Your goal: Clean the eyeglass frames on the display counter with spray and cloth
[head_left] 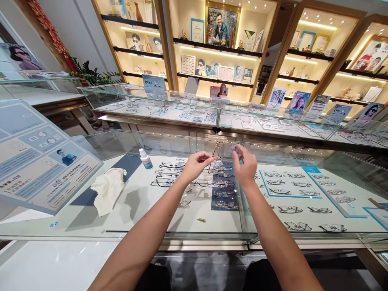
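My left hand (197,165) is closed in a pinch on a pair of eyeglasses (215,153) with thin frames, held up on edge above the glass counter. Just to the right, my right hand (246,165) is raised with thumb and forefinger apart and the other fingers curled. It faces the eyeglasses without touching them; whether something small and clear lies at its fingertips, I cannot make out. Beneath my hands, several folded glasses (165,183) lie in rows on the counter, partly hidden by my left forearm. More frames rest on a dark blue card (216,205).
A white bottle (146,159) with a blue label and a crumpled cream cloth (108,190) are on the left. A large printed board (45,161) leans at far left. Display glasses (290,209) fill the right case. Another glass showcase (157,110) and lit shelves stand behind.
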Demonstrator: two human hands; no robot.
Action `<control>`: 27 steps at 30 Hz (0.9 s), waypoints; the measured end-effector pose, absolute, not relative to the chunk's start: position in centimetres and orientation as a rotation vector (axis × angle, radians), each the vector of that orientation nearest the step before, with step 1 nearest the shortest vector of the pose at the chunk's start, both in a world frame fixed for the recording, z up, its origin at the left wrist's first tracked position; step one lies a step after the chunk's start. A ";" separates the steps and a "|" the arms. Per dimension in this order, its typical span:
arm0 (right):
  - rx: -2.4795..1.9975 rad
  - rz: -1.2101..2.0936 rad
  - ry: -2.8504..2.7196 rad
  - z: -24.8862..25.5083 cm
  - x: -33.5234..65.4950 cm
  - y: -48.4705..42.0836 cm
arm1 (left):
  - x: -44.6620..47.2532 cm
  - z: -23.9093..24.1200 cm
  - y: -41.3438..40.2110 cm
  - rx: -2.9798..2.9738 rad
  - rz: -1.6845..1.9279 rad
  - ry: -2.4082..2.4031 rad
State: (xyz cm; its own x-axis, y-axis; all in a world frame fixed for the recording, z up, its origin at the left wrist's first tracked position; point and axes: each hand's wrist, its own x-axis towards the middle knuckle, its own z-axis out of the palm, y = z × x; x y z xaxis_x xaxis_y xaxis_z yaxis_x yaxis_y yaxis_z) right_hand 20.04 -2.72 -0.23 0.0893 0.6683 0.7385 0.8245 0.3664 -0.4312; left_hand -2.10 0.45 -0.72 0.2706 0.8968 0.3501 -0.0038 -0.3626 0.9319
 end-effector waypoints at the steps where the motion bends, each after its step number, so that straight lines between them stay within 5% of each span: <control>1: -1.344 -0.208 -1.685 -0.2 19.7 -3.0 | -2.1 -0.8 0.5 1.599 1.249 0.822; 8: -1.237 -0.293 -2.109 -0.5 17.8 -3.7 | -2.0 -1.0 0.7 1.585 1.275 0.791; 27: -1.258 -0.436 -1.955 -1.5 18.3 -2.9 | -3.3 -1.1 2.1 1.209 1.660 0.803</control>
